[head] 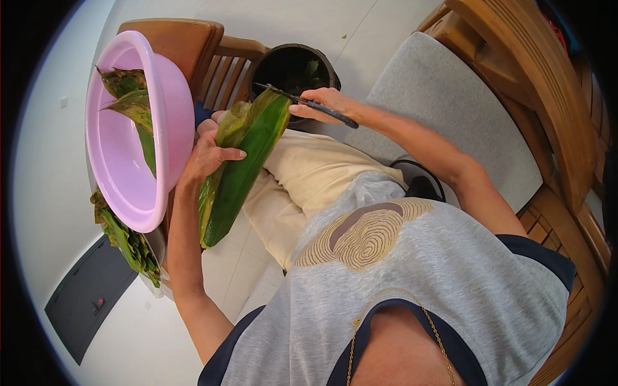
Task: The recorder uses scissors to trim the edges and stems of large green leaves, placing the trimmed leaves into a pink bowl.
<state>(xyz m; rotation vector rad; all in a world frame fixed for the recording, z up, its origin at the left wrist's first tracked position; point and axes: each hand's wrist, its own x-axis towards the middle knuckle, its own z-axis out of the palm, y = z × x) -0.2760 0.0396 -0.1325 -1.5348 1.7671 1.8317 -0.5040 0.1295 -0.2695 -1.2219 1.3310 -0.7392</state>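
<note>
My left hand (pixel 212 152) grips several long green leaves (pixel 256 159) with yellowed edges, the thumb lying across the top one. In my right hand (pixel 323 103) is a pair of dark-handled scissors (pixel 333 113). Their blades reach across the upper tips of the leaves, over a black bucket (pixel 333 79). I cannot tell whether the blades are parted. To the left stands a pink plastic basin (pixel 176 96), with a few browned leaves (pixel 130 108) inside it. My fingers behind the held leaves are partly hidden.
A stack of leaves (pixel 128 241) lies below the basin, beside clear plastic. The basin rests by a wooden armrest (pixel 169 48). A grey seat cushion (pixel 449 106) on a wooden chair is to the right. Bits of leaf (pixel 311 70) show inside the bucket.
</note>
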